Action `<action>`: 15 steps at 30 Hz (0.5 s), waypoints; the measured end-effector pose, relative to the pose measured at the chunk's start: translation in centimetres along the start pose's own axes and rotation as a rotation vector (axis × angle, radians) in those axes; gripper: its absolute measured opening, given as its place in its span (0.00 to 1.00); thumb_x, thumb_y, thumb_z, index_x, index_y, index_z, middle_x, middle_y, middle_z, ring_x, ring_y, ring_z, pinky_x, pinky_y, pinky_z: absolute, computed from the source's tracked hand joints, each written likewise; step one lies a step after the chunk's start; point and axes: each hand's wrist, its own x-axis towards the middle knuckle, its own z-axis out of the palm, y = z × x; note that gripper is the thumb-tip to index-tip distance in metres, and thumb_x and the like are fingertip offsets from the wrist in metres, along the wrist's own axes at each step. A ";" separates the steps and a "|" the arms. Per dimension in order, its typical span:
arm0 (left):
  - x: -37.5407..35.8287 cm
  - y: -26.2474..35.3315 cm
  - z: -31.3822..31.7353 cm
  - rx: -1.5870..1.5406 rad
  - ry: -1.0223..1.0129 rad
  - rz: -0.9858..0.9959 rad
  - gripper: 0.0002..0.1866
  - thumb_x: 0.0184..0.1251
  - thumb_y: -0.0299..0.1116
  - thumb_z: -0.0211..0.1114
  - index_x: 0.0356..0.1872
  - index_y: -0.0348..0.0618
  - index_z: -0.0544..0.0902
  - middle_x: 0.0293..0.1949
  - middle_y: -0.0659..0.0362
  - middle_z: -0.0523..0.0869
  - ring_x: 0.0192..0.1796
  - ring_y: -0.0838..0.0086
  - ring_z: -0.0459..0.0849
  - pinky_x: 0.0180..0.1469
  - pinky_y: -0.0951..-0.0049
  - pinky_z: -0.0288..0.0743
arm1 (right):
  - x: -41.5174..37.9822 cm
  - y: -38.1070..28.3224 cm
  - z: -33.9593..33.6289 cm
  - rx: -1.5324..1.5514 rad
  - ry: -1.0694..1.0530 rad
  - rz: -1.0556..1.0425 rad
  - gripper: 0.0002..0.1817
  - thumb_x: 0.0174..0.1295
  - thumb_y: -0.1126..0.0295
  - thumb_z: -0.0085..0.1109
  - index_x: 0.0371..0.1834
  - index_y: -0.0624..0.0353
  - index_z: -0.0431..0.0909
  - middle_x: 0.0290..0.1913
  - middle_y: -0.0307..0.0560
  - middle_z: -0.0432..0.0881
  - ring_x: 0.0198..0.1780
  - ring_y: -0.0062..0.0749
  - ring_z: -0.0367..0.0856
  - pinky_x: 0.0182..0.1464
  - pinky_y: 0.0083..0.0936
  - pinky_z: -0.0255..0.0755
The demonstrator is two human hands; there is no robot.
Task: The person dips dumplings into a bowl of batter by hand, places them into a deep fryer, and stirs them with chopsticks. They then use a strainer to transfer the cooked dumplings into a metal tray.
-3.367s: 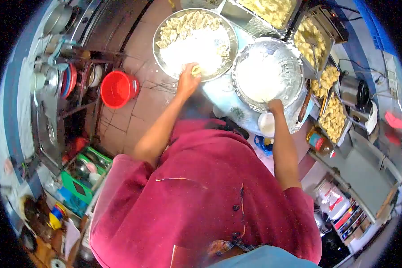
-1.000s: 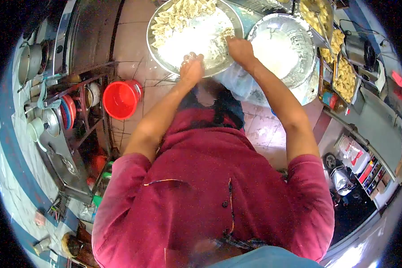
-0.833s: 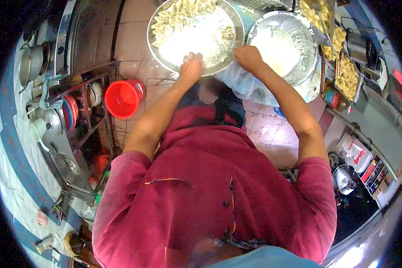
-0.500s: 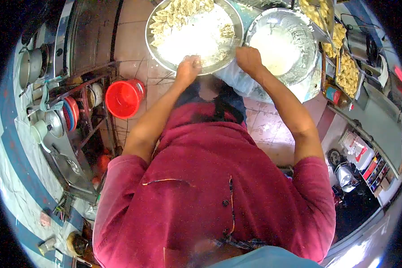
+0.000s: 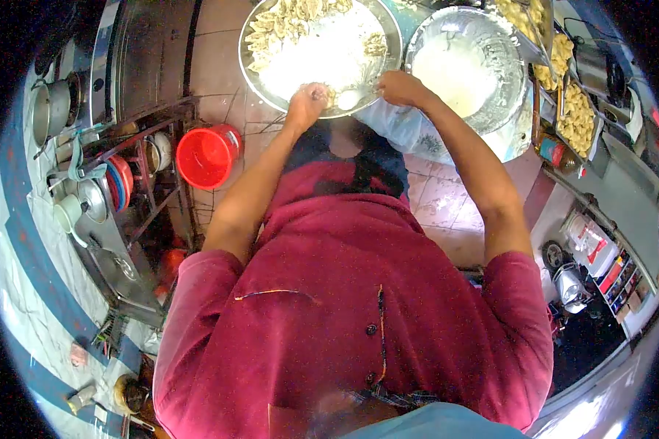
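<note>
A wide metal basin [image 5: 252, 85] holds bright white flour-like powder [image 5: 300, 62], with pale, folded dough pieces [image 5: 289, 23] along its far side. My left hand [image 5: 307, 106] is at the near rim, fingers curled closed; what they pinch is hidden. My right hand [image 5: 401, 88] is closed at the basin's right rim, gripping what looks like a spoon [image 5: 348, 99], its pale rounded end pointing toward my left hand. Just right of it stands a metal bowl [image 5: 518, 80] containing a creamy white mixture [image 5: 454, 73], with white smears on its inner wall.
Trays of yellowish chunks [image 5: 577, 121] stand at the upper right, near a bottle [image 5: 556, 152]. A red bucket [image 5: 206, 161] sits on the tiled floor at left, beside a metal rack [image 5: 154, 208] with plates and pots. Clear plastic [image 5: 425, 139] hangs below the bowl.
My right hand has shifted slightly left and up over the basin's rim, and the spoon's pale end now shows beside my left hand. My left hand has moved little.
</note>
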 end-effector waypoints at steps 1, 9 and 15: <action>0.1 0.1 0.0 0.016 -0.001 -0.010 0.11 0.61 0.32 0.65 0.42 0.42 0.85 0.40 0.48 0.86 0.43 0.57 0.84 0.49 0.62 0.77 | -0.2 0.1 -0.3 0.056 0.013 -0.035 0.11 0.61 0.67 0.57 0.34 0.63 0.85 0.35 0.63 0.85 0.41 0.58 0.85 0.47 0.47 0.78; 1.0 -0.5 0.3 -0.042 -0.006 -0.154 0.10 0.59 0.34 0.67 0.40 0.43 0.85 0.33 0.57 0.85 0.37 0.70 0.83 0.47 0.71 0.77 | -2.5 -6.1 4.5 0.264 0.431 0.278 0.14 0.65 0.62 0.55 0.35 0.62 0.82 0.36 0.63 0.84 0.42 0.62 0.83 0.47 0.52 0.76; 1.5 -1.0 0.6 -0.125 -0.002 -0.297 0.12 0.58 0.35 0.68 0.42 0.43 0.84 0.33 0.60 0.86 0.35 0.73 0.82 0.44 0.71 0.78 | -3.2 -12.2 4.5 0.277 0.376 0.462 0.12 0.67 0.62 0.51 0.37 0.60 0.78 0.34 0.63 0.85 0.37 0.63 0.84 0.41 0.56 0.76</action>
